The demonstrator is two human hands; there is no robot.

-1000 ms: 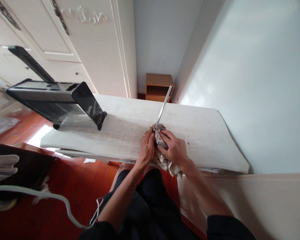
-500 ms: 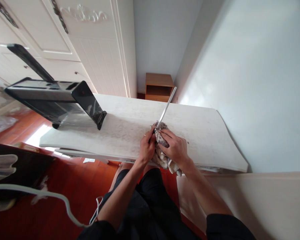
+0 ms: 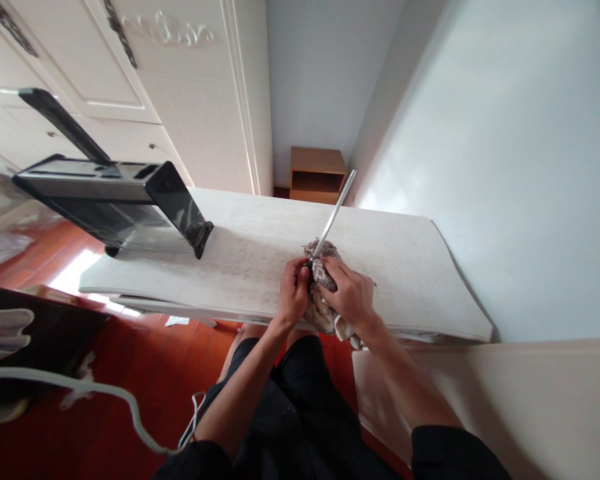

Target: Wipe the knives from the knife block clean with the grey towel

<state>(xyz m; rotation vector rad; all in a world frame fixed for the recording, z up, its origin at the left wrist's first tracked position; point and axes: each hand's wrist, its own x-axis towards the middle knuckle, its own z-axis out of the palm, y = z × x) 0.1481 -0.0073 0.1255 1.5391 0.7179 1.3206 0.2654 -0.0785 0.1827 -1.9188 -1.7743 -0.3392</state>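
The rod (image 3: 334, 215) leans further right than a second ago, left hand (image 3: 294, 293) pinching its dark base, right hand (image 3: 351, 293) clutching the cloth (image 3: 320, 313), so wiping seems under way.

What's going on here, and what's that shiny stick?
Someone is at a white table, holding a thin, shiny rod. The left hand pinches it near its dark lower end, and the right hand holds a bunched cloth around that same end. The rest of the rod sticks out bare, pointing away from the person. A black frame stands on the table, off to the left.
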